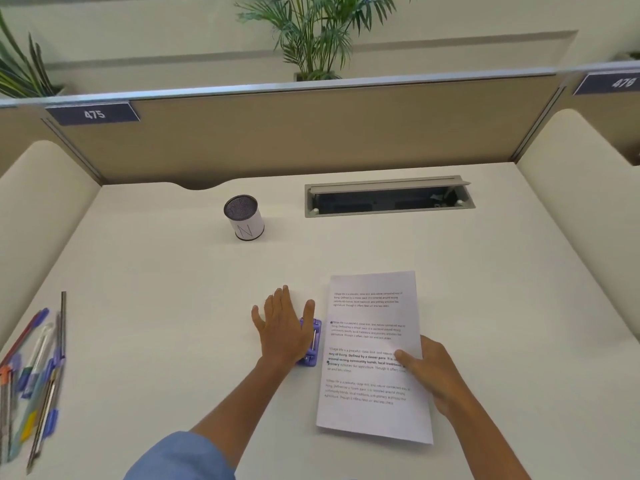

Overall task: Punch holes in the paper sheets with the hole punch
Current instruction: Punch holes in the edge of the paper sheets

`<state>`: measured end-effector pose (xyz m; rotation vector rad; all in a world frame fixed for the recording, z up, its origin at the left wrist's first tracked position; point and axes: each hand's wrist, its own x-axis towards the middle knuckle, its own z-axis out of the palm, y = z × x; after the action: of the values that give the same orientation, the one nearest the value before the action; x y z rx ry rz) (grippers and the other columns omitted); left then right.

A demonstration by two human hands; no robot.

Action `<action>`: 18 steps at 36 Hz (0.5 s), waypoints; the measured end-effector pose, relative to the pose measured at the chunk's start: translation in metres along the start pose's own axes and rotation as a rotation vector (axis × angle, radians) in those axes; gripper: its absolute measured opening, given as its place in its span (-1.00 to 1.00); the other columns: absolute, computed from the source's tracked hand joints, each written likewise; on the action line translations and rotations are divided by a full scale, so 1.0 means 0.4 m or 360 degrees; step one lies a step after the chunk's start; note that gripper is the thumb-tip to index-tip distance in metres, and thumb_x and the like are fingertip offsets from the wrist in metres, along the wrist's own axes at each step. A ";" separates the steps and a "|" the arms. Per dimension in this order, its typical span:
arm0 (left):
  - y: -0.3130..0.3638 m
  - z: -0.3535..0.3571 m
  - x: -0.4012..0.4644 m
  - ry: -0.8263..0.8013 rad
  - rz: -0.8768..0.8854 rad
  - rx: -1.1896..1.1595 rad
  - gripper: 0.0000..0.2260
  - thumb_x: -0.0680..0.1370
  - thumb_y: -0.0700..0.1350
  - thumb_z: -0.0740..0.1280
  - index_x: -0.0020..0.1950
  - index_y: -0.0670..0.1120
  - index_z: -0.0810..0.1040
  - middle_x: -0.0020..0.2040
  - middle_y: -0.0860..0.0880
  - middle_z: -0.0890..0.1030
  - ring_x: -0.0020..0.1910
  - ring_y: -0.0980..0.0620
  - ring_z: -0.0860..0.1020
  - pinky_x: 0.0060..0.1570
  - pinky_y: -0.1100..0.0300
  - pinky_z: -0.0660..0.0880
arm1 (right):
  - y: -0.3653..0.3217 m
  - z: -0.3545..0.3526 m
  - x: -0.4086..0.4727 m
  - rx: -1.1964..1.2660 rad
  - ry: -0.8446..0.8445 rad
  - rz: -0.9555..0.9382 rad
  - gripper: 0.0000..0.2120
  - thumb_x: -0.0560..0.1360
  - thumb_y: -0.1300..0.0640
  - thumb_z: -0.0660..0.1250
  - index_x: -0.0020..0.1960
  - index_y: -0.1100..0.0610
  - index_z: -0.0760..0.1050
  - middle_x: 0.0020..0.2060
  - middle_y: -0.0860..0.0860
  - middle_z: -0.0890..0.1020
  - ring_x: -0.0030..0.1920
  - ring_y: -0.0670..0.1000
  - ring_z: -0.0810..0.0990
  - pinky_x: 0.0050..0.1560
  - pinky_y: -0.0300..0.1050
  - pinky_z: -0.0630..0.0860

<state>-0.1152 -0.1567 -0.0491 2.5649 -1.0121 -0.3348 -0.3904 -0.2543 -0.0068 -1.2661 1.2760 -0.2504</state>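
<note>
Punch first: a small purple plastic hole punch (311, 342) sits on the cream desk top (173, 306) near the middle of the view, its long axis running roughly 12 to 6 o'clock, its slot side with the metal rod facing 3 o'clock toward the paper. The white printed paper sheets (372, 355) lie flat just beside it at 3 o'clock, long axis also near 12 to 6, the top tilted slightly toward 1 o'clock; their left edge lies at the punch, and two small dark marks show along that margin.

The left hand (282, 327) rests palm down on top of the punch, fingers straight and spread, pointing to 12 o'clock, thumb out toward 1 o'clock and covering most of the tool. The right hand (433, 372) holds the sheets at their right edge, thumb lying on top of the page and pointing to 10 o'clock, the other fingers hidden under or behind the paper, so how they curl cannot be told.

Farther out, a black mesh pen cup with a white paper label (244, 218) stands at 11 o'clock, well apart. A grey cable tray with its lid raised (388, 197) is set into the desk at 12 to 1 o'clock. A scatter of coloured pens (33, 379) lies at 9 o'clock by the desk's left edge. A tan partition (311, 133) closes off the back.
</note>
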 end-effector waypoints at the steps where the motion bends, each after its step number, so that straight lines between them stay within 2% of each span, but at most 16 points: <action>1: 0.001 -0.004 -0.004 0.0042 -0.0004 -0.0072 -0.39 0.74 0.21 0.13 0.68 -0.14 0.27 0.63 -0.06 0.41 0.66 -0.09 0.30 0.68 -0.25 -0.07 | -0.001 -0.003 -0.003 0.0008 0.0000 -0.0006 -0.73 0.61 0.24 0.44 0.27 0.02 0.65 0.08 -0.05 0.79 0.04 0.04 0.79 0.17 0.17 0.70; 4: 0.014 -0.022 -0.025 0.0192 0.0049 -0.0362 -0.44 0.72 0.20 0.13 0.62 -0.09 0.37 0.55 -0.01 0.50 0.60 -0.04 0.39 0.67 -0.17 -0.06 | -0.006 -0.013 -0.012 0.0041 -0.0002 -0.0029 -0.72 0.60 0.23 0.45 0.28 0.02 0.65 0.08 -0.05 0.79 0.04 0.03 0.79 0.17 0.17 0.70; 6: 0.029 -0.038 -0.048 0.0285 0.0143 -0.0580 -0.48 0.68 0.21 0.14 0.58 -0.01 0.41 0.52 0.10 0.52 0.56 0.05 0.44 0.63 -0.02 -0.02 | -0.013 -0.018 -0.018 0.0062 -0.0004 -0.0057 -0.72 0.60 0.21 0.46 0.29 0.01 0.65 0.08 -0.06 0.79 0.03 0.03 0.80 0.16 0.17 0.71; 9: 0.056 -0.055 -0.089 0.0293 0.0357 -0.0799 -0.50 0.66 0.16 0.24 0.60 0.09 0.34 0.46 0.27 0.50 0.49 0.22 0.45 0.52 0.22 0.01 | -0.027 -0.025 -0.029 0.0103 -0.0021 -0.0125 -0.71 0.60 0.20 0.47 0.29 0.00 0.65 0.08 -0.07 0.80 0.03 0.02 0.80 0.11 0.11 0.73; 11: 0.074 -0.061 -0.113 0.0222 0.0440 -0.0943 -0.41 0.67 0.09 0.36 0.67 0.05 0.27 0.42 0.21 0.53 0.39 0.14 0.50 0.50 0.21 0.16 | -0.042 -0.030 -0.038 0.0148 -0.0029 -0.0166 -0.71 0.59 0.20 0.48 0.28 -0.02 0.65 0.06 -0.09 0.80 0.01 0.01 0.80 0.04 0.02 0.74; 12: 0.083 -0.064 -0.121 0.0177 0.0446 -0.1044 -0.36 0.66 0.04 0.42 0.69 0.01 0.24 0.39 0.15 0.55 0.31 0.07 0.54 0.45 0.18 0.31 | -0.050 -0.032 -0.042 0.0170 -0.0033 -0.0191 -0.71 0.59 0.20 0.48 0.27 -0.03 0.65 0.07 -0.09 0.80 0.02 0.01 0.80 0.01 -0.01 0.74; 14: 0.100 -0.078 -0.132 0.0064 0.0383 -0.1267 -0.26 0.63 -0.05 0.50 0.71 -0.03 0.18 0.32 0.07 0.57 0.14 -0.01 0.57 0.19 0.07 0.60 | -0.067 -0.038 -0.050 0.0205 -0.0034 -0.0250 -0.72 0.59 0.20 0.49 0.26 -0.05 0.65 0.07 -0.08 0.80 0.02 0.01 0.80 -0.05 -0.07 0.74; 16: 0.113 -0.094 -0.138 0.0011 0.0274 -0.1383 -0.19 0.60 -0.08 0.53 0.72 -0.02 0.14 0.27 0.05 0.59 0.04 -0.02 0.59 0.05 0.01 0.66 | -0.084 -0.043 -0.056 0.0237 -0.0020 -0.0301 -0.72 0.58 0.19 0.50 0.25 -0.06 0.66 0.07 -0.08 0.80 0.01 0.03 0.80 -0.07 -0.07 0.74; 18: 0.120 -0.109 -0.140 0.0010 0.0158 -0.1434 -0.14 0.57 -0.06 0.56 0.72 0.00 0.12 0.25 0.06 0.58 0.04 -0.02 0.61 0.04 0.08 0.68 | -0.099 -0.048 -0.060 0.0269 -0.0011 -0.0342 -0.72 0.58 0.18 0.50 0.25 -0.06 0.66 0.07 -0.07 0.80 0.02 0.05 0.80 -0.01 0.01 0.75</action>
<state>-0.1696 -0.1397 0.0150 1.6961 -0.7375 -0.5909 -0.3955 -0.2620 0.0424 -1.2569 1.0890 -0.4969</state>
